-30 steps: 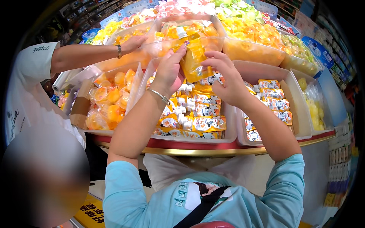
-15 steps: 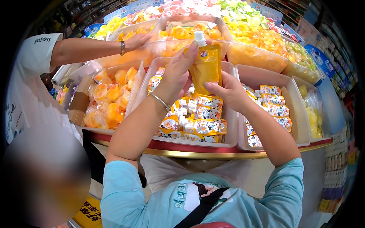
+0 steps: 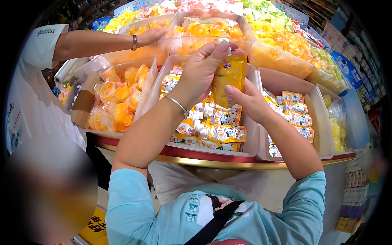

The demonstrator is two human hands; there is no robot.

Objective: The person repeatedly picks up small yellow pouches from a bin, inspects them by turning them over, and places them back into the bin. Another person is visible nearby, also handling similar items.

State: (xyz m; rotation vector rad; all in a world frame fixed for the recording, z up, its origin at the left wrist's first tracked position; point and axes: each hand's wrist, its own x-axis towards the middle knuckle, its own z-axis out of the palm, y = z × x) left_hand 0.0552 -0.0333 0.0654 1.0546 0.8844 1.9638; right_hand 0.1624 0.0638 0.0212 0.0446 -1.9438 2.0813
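Between my two hands is a yellow spouted pouch (image 3: pixel 230 75) with a white cap, held upright over a bin. My left hand (image 3: pixel 204 67) grips it near the top, thumb close to the cap. Lower down, my right hand (image 3: pixel 249 100) pinches the pouch's right edge with the thumb across its front. Below it, a translucent bin (image 3: pixel 253 136) holds rows of orange and white printed pouches (image 3: pixel 226 132) with white caps. More such pouches (image 3: pixel 297 108) lie in the bin to the right.
At left, a bin of orange jelly cups (image 3: pixel 122 96) stands beside a brown cardboard piece (image 3: pixel 85 102). Further bins of yellow and orange cups (image 3: pixel 281 47) rise behind. A co-worker's arm (image 3: pixel 98 43) reaches in from the left. A red and gold counter edge (image 3: pixel 212 163) curves in front of me.
The pouch and both my hands sit slightly lower and further right in the view. My left fingers have come over the cap area. The other person's hand has lifted a little to the right.
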